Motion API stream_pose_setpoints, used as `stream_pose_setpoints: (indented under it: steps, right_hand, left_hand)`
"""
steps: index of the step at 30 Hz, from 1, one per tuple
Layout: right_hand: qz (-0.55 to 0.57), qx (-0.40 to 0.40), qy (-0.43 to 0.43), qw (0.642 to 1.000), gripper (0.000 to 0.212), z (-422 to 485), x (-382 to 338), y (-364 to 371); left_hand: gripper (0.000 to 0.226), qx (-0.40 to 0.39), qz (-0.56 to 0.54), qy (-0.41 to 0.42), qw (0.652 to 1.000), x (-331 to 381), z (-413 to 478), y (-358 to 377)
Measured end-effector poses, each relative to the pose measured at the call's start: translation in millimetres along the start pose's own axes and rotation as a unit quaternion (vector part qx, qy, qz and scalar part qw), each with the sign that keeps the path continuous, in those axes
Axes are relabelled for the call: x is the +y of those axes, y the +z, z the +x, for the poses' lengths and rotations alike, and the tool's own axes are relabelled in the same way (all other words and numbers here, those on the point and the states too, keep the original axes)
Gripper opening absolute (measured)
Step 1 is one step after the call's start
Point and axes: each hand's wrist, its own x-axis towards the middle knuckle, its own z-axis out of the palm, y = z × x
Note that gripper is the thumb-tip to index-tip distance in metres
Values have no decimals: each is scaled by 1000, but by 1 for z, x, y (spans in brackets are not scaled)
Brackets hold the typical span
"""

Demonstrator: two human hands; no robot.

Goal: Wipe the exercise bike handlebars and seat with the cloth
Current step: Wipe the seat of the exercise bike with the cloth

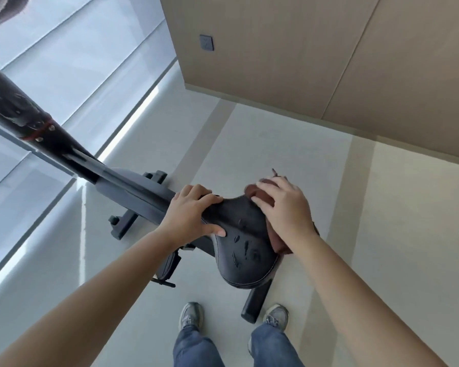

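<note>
Nearest the camera, a pair of grey trainers [191, 315] stands on the pale smooth floor [329, 207] just behind the bike, which puts the person close enough to lean over the work.

The black padded leather seat [245, 250] lies between the two forearms, its wide end toward the person and its narrow nose pointing away. Pale stitching runs round its rim, and the top shows small creases or cracks.

The left hand [191, 211] grips the nose, its fingers [210, 201] curled over the far edge and the thumb lying on top, probably to steady the seat against the rubbing. The right hand [286, 207] presses the reddish-brown cloth [260, 193] flat against the seat's right flank. Its fingers are spread and nearly straight, so the palm does the pushing, and cloth bunches out above and below the hand.

Beyond, the dark grey bike frame [138, 192] rises into a black upright post [37, 123]. I cannot make out the handlebars clearly.
</note>
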Motion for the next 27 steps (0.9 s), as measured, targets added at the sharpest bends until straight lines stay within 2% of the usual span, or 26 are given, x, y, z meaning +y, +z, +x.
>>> stream_pose_setpoints:
  steps: [2,4,8,10,13,15,17,19,23,25,27]
  right_hand:
    - [65,-21,44,997,32,15,6,-4]
    - [86,-24,40,995,32,6,10,-7]
    - [182,47,34,982,34,-39,18,-2]
    - [218,49,19,974,33,-37,25,-2]
    - [279,-58,38,958,29,-2,34,-13]
    - [313,-164,68,933,26,24,41,-21]
    - [357,-218,100,903,24,36,48,-24]
    - [402,-197,106,888,25,30,52,-22]
    - [432,-93,96,892,29,-9,65,-12]
    - [417,-118,68,898,29,0,68,-17]
    - [361,-222,34,905,27,29,64,-26]
  left_hand:
    - [74,-4,-9,-7,1000,0,0,0]
    - [75,-13,-10,-11,1000,0,2,0]
    - [73,-17,-14,-19,1000,2,4,-1]
    - [73,-19,-13,-25,999,3,5,-2]
    - [73,-29,-8,-36,999,6,7,-3]
    - [72,-27,-7,-46,999,7,6,-3]
    - [71,-27,-14,-54,998,9,5,-4]
    - [71,-33,-13,-59,998,11,5,-5]
    - [71,-43,-4,-69,997,13,5,-7]
    - [72,-44,-2,-71,996,14,6,-6]
    - [71,-50,3,-73,996,14,8,-7]
